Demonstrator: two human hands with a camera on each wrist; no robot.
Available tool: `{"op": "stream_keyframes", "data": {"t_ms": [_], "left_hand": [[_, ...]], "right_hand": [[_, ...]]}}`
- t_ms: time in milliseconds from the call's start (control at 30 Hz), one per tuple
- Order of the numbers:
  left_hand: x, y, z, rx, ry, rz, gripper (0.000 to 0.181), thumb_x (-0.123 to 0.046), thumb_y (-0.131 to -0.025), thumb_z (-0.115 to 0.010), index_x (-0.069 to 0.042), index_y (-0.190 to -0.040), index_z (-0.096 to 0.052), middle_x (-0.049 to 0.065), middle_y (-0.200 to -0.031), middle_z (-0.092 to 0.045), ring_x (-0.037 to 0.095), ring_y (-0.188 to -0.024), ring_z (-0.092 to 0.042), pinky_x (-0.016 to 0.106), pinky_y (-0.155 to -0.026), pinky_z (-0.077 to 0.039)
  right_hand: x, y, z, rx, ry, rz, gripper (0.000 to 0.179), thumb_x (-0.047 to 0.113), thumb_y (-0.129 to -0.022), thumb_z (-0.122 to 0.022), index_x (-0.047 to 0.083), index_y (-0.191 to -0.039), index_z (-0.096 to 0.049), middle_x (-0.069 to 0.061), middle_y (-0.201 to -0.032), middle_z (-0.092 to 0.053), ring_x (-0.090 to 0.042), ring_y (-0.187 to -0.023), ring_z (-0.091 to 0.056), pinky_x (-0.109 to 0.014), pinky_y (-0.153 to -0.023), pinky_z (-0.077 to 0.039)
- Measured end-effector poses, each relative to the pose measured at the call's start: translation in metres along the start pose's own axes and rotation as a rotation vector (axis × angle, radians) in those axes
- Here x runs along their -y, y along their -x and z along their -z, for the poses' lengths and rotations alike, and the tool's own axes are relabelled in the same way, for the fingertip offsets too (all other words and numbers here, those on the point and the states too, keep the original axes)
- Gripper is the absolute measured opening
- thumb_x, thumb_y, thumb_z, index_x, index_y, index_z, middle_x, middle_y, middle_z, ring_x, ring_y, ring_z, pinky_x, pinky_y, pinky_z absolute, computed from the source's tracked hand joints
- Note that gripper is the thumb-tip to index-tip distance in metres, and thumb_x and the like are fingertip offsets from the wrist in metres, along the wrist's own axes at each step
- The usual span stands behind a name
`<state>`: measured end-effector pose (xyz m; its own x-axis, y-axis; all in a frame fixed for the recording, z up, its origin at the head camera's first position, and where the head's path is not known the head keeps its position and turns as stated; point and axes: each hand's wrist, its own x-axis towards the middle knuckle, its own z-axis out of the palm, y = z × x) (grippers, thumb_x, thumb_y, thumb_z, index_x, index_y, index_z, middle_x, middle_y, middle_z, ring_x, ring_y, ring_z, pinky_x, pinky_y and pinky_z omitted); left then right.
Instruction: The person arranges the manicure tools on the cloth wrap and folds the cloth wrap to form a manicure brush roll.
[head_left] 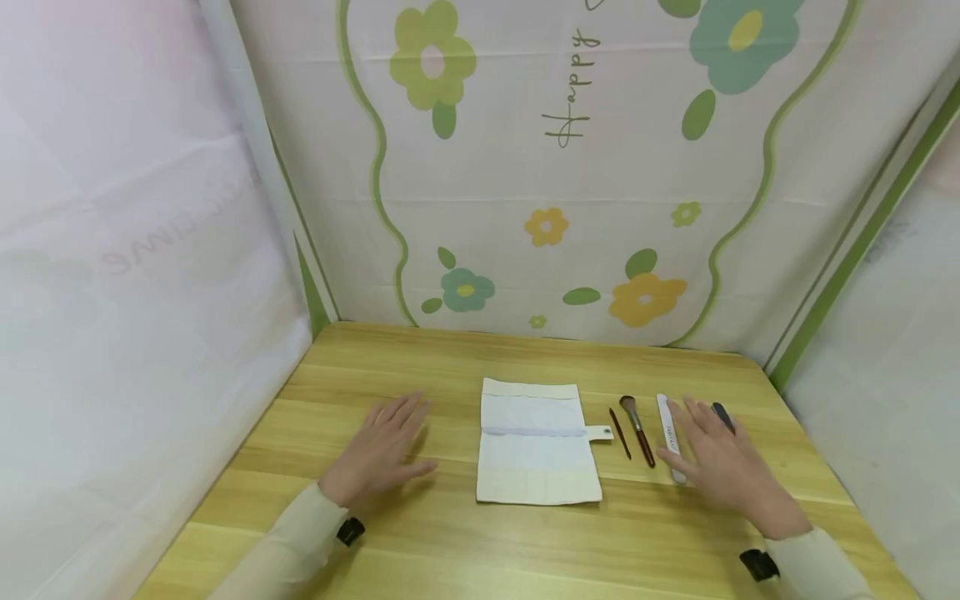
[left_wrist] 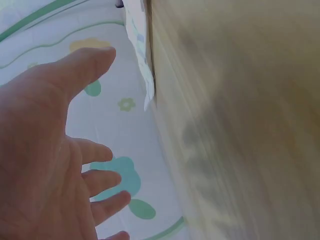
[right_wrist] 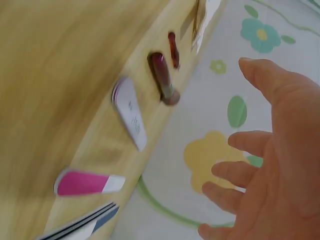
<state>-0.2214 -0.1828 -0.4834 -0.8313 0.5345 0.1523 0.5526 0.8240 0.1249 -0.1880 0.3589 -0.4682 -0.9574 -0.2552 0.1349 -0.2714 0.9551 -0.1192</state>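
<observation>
Case (head_left: 536, 467) on table (head_left: 427, 550), between left hand (head_left: 382, 454) and right hand (head_left: 723, 462). Rightward from case: slim stick (head_left: 620, 433), brush (head_left: 638, 432), nail file (head_left: 668, 435), apart, side by side. Case's tab (head_left: 599, 432) toward slim stick. Curtain (head_left: 495, 150) behind table.

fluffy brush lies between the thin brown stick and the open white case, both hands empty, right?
Not the white case: the head view shows the fluffy brush between the thin brown stick and the white file. The left hand and right hand are empty, yes.
</observation>
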Motion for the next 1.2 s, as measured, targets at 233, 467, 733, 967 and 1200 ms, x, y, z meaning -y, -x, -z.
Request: {"op": "stream_keyframes", "data": {"t_ms": [233, 467, 733, 967, 1200], "left_hand": [[-0.001, -0.023, -0.001, -0.023, 0.007, -0.091, 0.085, -0.046, -0.099, -0.072, 0.001, -0.161, -0.037, 0.02, -0.165, -0.043, 0.04, -0.15, -0.045, 0.059, -0.122, -0.038], [-0.007, -0.048, -0.008, -0.033, 0.076, -0.174, 0.073, -0.032, -0.097, -0.076, 0.005, -0.153, -0.047, 0.021, -0.156, -0.053, 0.039, -0.144, -0.052, 0.056, -0.118, -0.044], [-0.016, -0.07, -0.02, 0.038, 0.169, -0.186, 0.065, -0.03, -0.101, -0.07, 0.002, -0.153, -0.05, 0.018, -0.155, -0.055, 0.034, -0.144, -0.052, 0.049, -0.119, -0.045], [-0.021, -0.088, -0.036, 0.066, 0.242, -0.212, 0.055, -0.022, -0.102, -0.067, 0.003, -0.149, -0.054, 0.019, -0.151, -0.058, 0.035, -0.141, -0.054, 0.048, -0.117, -0.047], [-0.024, -0.101, -0.047, 0.079, 0.218, -0.23, 0.05, -0.025, -0.102, -0.07, 0.001, -0.143, -0.059, 0.016, -0.144, -0.062, 0.033, -0.135, -0.057, 0.046, -0.115, -0.048]], "right_hand": [[-0.03, -0.007, 0.008, -0.114, -0.01, 0.088, 0.07, 0.027, -0.094, -0.081, -0.016, -0.142, -0.052, -0.044, -0.141, -0.054, -0.061, -0.117, -0.062, -0.066, -0.092, -0.055], [-0.062, -0.017, 0.017, -0.07, -0.084, 0.03, 0.058, 0.017, -0.088, -0.085, -0.021, -0.125, -0.061, -0.043, -0.121, -0.065, -0.06, -0.109, -0.065, -0.064, -0.087, -0.057], [-0.096, -0.029, 0.024, 0.057, -0.081, -0.019, 0.041, 0.016, -0.086, -0.085, -0.015, -0.108, -0.067, -0.035, -0.105, -0.072, -0.051, -0.096, -0.07, -0.06, -0.079, -0.059], [-0.121, -0.044, 0.021, 0.139, -0.095, -0.061, 0.041, 0.018, -0.086, -0.086, -0.01, -0.082, -0.056, -0.015, -0.072, -0.058, -0.028, -0.066, -0.058, -0.04, -0.061, -0.052], [-0.137, -0.051, 0.015, 0.254, -0.191, -0.182, 0.05, 0.021, -0.09, -0.082, 0.017, -0.07, -0.037, 0.006, -0.067, -0.03, -0.011, -0.061, -0.027, -0.029, -0.059, -0.029]]}}
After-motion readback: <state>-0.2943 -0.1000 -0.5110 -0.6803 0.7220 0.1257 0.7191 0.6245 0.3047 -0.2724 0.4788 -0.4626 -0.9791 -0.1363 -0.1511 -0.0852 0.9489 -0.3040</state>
